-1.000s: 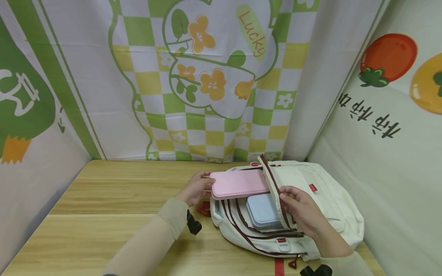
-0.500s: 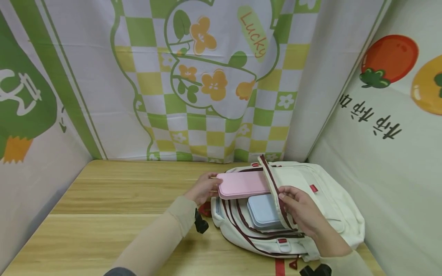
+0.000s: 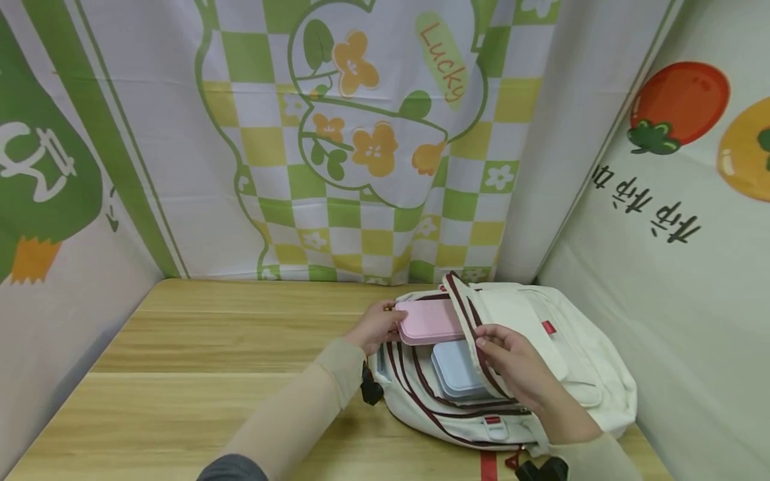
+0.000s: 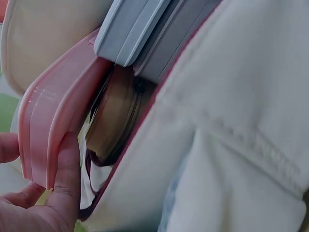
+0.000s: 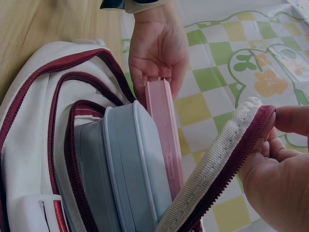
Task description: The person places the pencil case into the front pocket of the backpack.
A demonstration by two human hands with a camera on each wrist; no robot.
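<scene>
A cream backpack (image 3: 592, 374) with maroon zippers lies on its back at the table's right, its compartment open toward the left. My left hand (image 3: 374, 327) pinches the outer end of a flat pink case (image 3: 428, 321), thumb on one face and fingers on the other. The case's far end is hidden under the bag's front flap. My right hand (image 3: 514, 364) pinches the flap's zippered edge (image 5: 244, 145) and holds it raised. A light blue case (image 5: 140, 164) sits in the opening beside the pink one. In the left wrist view, a brownish item (image 4: 113, 118) lies deeper inside.
The wooden table (image 3: 198, 361) extends to the left of the bag. A printed curtain (image 3: 373, 240) hangs behind it, and a white cloth wall (image 3: 650, 314) stands close on the right. A red strip (image 3: 488, 465) marks the table's front edge.
My left hand has moved right, sliding the pink case farther into the backpack under the flap. My right hand has shifted slightly left with the flap edge still pinched. The blue case stays put.
</scene>
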